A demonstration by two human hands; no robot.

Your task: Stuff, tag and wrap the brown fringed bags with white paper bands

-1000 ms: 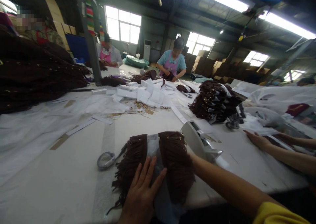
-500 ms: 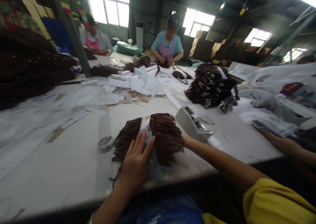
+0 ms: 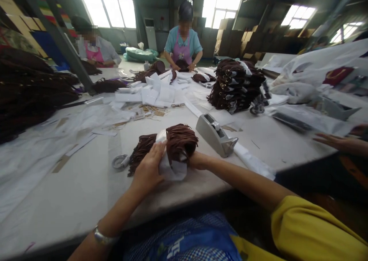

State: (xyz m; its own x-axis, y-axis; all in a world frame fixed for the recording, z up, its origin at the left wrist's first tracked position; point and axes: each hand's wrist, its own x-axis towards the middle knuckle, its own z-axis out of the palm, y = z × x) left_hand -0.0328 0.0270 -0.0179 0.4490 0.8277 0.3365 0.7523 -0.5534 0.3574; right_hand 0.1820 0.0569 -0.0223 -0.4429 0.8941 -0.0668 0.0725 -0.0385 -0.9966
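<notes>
In front of me on the table lies a dark brown fringed bundle (image 3: 178, 138), with a white wrapper (image 3: 174, 170) around its middle and a loose translucent flap at the front. My left hand (image 3: 149, 164) grips its near side, fingertips on the white wrapper. At the right end, where the fringe curls over, my right hand (image 3: 198, 160) holds the bundle; most of its fingers are hidden behind the fringe. A grey tape dispenser (image 3: 215, 134) stands just right of the bundle. To the left lies a small clear ring-shaped piece (image 3: 120, 162).
Stacked brown fringed bundles (image 3: 237, 85) stand at the back right. White packets (image 3: 158, 90) are heaped mid-table, with plastic sheeting (image 3: 86, 115) at left. A dark brown pile (image 3: 28, 92) fills the far left. Another person's hand (image 3: 335, 142) reaches in from the right; two people work across the table.
The bundle's right part, spread flat before, is now curled up. My left hand has gone from lying flat to gripping, and the wrapper's flap sticks out toward me. The view has shifted slightly.
</notes>
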